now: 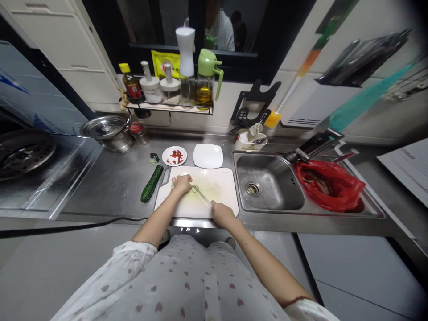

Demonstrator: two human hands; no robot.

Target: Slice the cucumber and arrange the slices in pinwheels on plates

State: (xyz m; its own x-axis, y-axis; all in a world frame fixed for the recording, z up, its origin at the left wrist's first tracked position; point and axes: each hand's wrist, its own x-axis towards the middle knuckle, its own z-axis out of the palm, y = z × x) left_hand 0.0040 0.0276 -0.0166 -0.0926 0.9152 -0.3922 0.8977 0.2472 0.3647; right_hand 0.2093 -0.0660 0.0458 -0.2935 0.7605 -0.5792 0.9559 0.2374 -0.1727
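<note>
On a white cutting board [224,185], set at the front edge of a steel counter [110,187]: one knife [203,198], its handle in my right hand [223,215], fingers wrapped closed around it near the board's front edge, blade slanting away to the left. At the far end of the blade, one thin, green-rimmed round slice [195,189]; whether it clings to the metal or lies under it, I cannot tell. My left hand [182,183], one, back upward, fingers bent and drawn together at the left part of the board, beside some pale green pieces [173,180]; whether the fingertips pinch any of them, I cannot tell. Left of the board, on the counter: one dark green cucumber [152,184], lying at a slant, apart from both my hands. Behind it, a few green scraps [154,158]. Behind the board, side by side: one round white plate [165,157] bearing small red pieces [175,156], and one square white plate [207,155] with rounded corners. To the right, one steel sink [267,178]; at its far side, one red plastic bag [334,191]. Back left, one lidded steel pot [117,141], with a red-topped jar [142,136] just beside it.
</note>
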